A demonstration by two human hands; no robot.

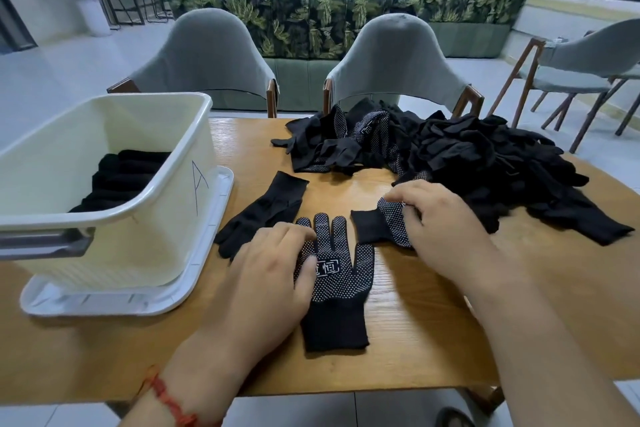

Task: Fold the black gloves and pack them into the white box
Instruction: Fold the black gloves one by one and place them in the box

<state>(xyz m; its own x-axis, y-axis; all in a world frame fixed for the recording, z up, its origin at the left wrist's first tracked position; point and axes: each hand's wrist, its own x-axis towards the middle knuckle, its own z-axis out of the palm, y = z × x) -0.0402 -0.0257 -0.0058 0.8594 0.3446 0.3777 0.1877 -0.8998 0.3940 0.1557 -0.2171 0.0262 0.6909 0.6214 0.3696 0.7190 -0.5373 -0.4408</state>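
Observation:
A black glove with white grip dots (pixel 337 282) lies flat, palm up, at the table's front middle. My left hand (pixel 266 274) presses on its left side with the thumb over the palm print. Just right of it, my right hand (pixel 440 222) grips a second dotted glove (pixel 377 227), whose cuff sticks out to the left. A plain black glove (pixel 266 210) lies left of both. The white box (pixel 166 163) stands at the left with several folded black gloves (pixel 121 177) inside.
A big heap of loose black gloves (pixel 485 156) covers the table's back right. The box stands on its white lid (pixel 194 274). Two grey chairs (pixel 211 52) face the wooden table (pixel 433 340) on its far side. People sit with their backs turned far behind.

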